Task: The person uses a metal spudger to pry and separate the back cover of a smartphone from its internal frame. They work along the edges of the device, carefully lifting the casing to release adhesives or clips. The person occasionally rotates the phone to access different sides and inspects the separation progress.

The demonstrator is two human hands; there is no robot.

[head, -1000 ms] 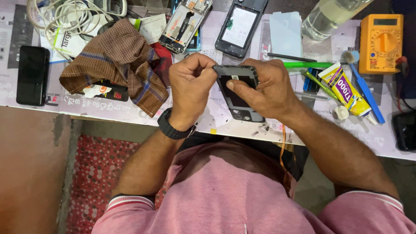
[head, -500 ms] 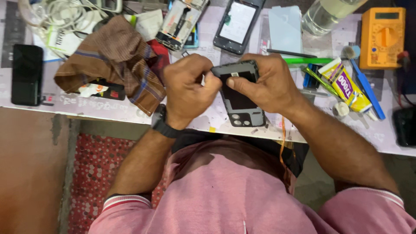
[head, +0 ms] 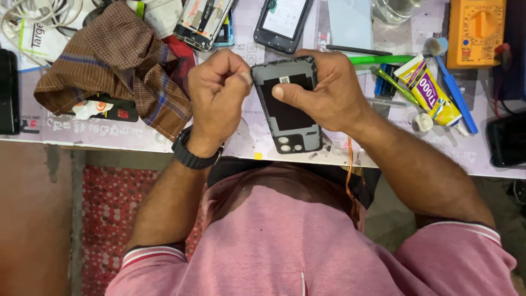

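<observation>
Cluttered workbench [head: 137,140] holds a brown checked cloth [head: 118,60] and orange multimeter [head: 475,32]. Right hand [head: 329,90] grips a grey phone back cover [head: 286,104]; left hand [head: 216,90], clenched, pinches its top corner.

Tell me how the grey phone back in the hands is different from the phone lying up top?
The grey phone back is held by both hands, while the phone up top lies untouched on the table. The grey phone back shows a dark inner panel and camera holes; the phone up top shows a pale screen. Both are flat rectangles with dark edges.
</observation>
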